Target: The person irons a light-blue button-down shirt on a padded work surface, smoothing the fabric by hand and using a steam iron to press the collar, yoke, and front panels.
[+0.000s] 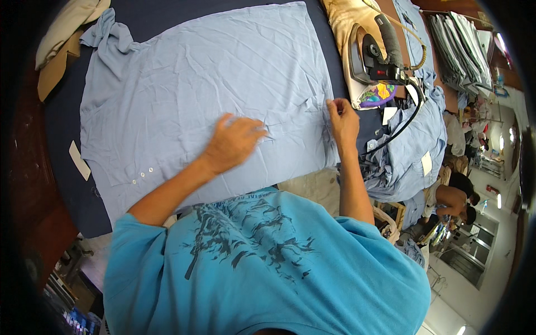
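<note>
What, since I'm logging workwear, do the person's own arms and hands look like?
Short turquoise sleeves, part of a T-shirt with a dark print, leave both forearms bare. The left hand and right hand are gloveless; no watch shows.

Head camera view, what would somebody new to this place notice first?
Probably the large light-blue garment spread over the dark blue surface, with the left hand over its middle and the right hand at its right edge. Next, the iron at upper right, beside the garment. The wearer's bright turquoise T-shirt, with its dark print, also stands out, filling the lower middle.
</note>
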{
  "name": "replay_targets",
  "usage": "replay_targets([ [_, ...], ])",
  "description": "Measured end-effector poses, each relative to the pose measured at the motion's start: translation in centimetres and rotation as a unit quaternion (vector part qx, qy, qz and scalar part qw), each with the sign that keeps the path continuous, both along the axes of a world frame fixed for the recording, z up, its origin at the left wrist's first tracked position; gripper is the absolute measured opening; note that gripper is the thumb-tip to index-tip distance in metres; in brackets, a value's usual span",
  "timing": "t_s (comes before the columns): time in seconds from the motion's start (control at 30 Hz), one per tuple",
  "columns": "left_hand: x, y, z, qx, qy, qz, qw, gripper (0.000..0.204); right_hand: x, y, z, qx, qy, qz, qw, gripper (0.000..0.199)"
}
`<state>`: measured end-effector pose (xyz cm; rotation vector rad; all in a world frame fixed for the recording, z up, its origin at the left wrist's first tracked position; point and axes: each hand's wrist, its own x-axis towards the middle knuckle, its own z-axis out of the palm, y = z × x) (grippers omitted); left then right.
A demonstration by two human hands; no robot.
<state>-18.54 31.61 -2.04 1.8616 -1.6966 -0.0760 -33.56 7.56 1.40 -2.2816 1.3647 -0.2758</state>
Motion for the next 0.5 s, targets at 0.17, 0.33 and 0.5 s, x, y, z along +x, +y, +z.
replay_targets([
  [0.17,-6.1,-2.2,-0.7,0.026,-0.034,-0.081,0.996,0.037,-1.2,-0.8,-2.1,-0.057,0.047,0.038,0.997,0.020],
  [0.33,-7.4,-2.4,-2.0,0.002,-0.059,-0.050,0.997,0.038,-1.6,-0.8,-2.3,-0.088,0.083,0.140,0.983,0.025],
  [0.5,-7.9,-2.3,-2.2,-0.019,-0.075,-0.035,0.996,0.032,-1.8,-1.8,-3.5,-0.120,0.064,0.174,0.975,0.021],
])
